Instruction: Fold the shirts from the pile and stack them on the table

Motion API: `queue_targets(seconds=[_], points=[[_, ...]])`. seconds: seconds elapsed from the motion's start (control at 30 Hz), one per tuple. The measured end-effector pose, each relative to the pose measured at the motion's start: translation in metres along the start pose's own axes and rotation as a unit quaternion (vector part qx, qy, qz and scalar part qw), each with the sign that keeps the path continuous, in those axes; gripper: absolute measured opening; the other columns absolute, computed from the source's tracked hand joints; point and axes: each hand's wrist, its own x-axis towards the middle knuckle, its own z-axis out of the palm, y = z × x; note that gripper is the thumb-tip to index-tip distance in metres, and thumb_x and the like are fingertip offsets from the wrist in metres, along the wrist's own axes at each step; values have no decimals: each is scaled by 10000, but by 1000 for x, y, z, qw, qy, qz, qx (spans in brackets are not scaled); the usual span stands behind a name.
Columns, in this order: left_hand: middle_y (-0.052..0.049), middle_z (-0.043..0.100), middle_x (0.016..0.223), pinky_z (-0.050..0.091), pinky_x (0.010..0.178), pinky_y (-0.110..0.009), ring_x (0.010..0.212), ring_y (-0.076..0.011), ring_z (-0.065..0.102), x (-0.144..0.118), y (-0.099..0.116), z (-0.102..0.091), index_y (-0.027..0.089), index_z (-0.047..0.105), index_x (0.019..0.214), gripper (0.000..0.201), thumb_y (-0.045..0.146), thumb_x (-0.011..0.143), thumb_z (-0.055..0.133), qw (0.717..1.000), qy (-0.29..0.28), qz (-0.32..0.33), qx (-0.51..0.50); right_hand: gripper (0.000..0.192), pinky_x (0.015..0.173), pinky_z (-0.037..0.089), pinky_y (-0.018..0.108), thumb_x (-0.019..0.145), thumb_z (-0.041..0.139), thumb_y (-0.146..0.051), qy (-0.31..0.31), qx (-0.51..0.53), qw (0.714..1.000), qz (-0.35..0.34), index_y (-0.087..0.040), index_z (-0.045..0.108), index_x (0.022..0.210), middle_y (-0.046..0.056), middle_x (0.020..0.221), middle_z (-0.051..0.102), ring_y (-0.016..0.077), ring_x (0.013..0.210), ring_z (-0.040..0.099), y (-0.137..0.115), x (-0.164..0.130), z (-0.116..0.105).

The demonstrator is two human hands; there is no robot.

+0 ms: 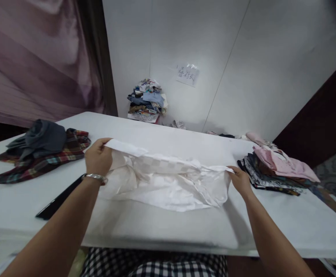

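A thin white shirt stretches between my two hands above the white table, its upper edge pulled fairly straight and its body hanging in loose folds. My left hand is closed on one end of that edge, with a metal bracelet at the wrist. The other end is pinched in my right hand, lower and farther right. Whether the shirt's lower part rests on the tabletop, I cannot tell. Close to my left forearm lies a flat black object, partly hidden by the arm.
A dark grey garment and a plaid shirt lie crumpled at left. Folded clothes, pink on top, are stacked at right. Beyond the white table stands a tall clothing pile, near a paper sign on the wall.
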Motion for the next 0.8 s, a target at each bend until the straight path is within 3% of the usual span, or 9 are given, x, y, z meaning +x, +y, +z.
queue_targets(seconds=[0.1, 0.17, 0.23, 0.3, 0.4, 0.57, 0.67, 0.8], points=[[32, 669, 813, 480, 737, -277, 743, -147, 583, -10, -15, -9, 217, 684, 970, 264, 288, 774, 522, 1000, 7, 9, 20, 364, 784, 449, 360, 708, 521, -407, 9, -39, 998, -42, -190, 736, 905, 79, 906, 724, 252, 871, 627, -6, -2, -4], [35, 691, 878, 494, 788, -302, 799, -168, 610, -12, -22, -15, 229, 682, 956, 257, 283, 772, 512, 999, -16, 12, 49, 324, 706, 446, 339, 721, 518, -405, -20, -59, 998, -9, -191, 735, 830, 51, 734, 699, 233, 744, 617, -14, -5, -6], [29, 704, 965, 492, 858, -340, 884, -202, 629, -15, -25, -19, 237, 675, 964, 270, 254, 762, 498, 991, -86, 24, 103, 289, 624, 434, 310, 724, 512, -395, -58, -13, 997, 49, -181, 707, 721, 21, 589, 631, 200, 625, 574, -24, -11, -6], [-1, 697, 1084, 481, 912, -363, 969, -231, 632, -24, -23, -16, 232, 658, 1038, 340, 226, 736, 503, 971, -189, 42, 140, 266, 614, 447, 291, 714, 516, -376, -78, 89, 989, 92, -174, 687, 694, 21, 624, 643, 187, 642, 573, -36, -18, -2], [-61, 637, 1253, 440, 994, -376, 1110, -252, 597, -54, -5, 2, 204, 600, 1195, 483, 241, 719, 523, 940, -307, 99, 116, 287, 724, 487, 304, 700, 557, -376, -87, 204, 969, 107, -167, 714, 818, 47, 846, 708, 210, 825, 611, -57, -31, 7], [-106, 532, 1389, 323, 1096, -420, 1293, -272, 468, -120, 31, 51, 199, 532, 1301, 594, 460, 769, 574, 874, -440, 192, 80, 399, 865, 480, 339, 742, 595, -418, -110, 258, 958, 57, -176, 705, 1040, 71, 1114, 693, 249, 1031, 597, -75, -49, 18], [-172, 537, 1368, 329, 1055, -490, 1268, -336, 483, -136, 31, 76, 165, 510, 1317, 636, 421, 746, 625, 864, -451, 164, 152, 573, 949, 450, 339, 734, 651, -412, -86, 287, 953, 34, -245, 580, 1277, 67, 1306, 597, 240, 1175, 546, -67, -58, 22], [-134, 712, 1063, 430, 901, -413, 997, -299, 642, -125, 20, 85, 194, 633, 1132, 359, 345, 822, 533, 861, -455, 118, 194, 794, 913, 476, 361, 679, 701, -417, -71, 237, 955, 164, -240, 440, 1408, 118, 1301, 592, 261, 1154, 574, -39, -74, 27]])
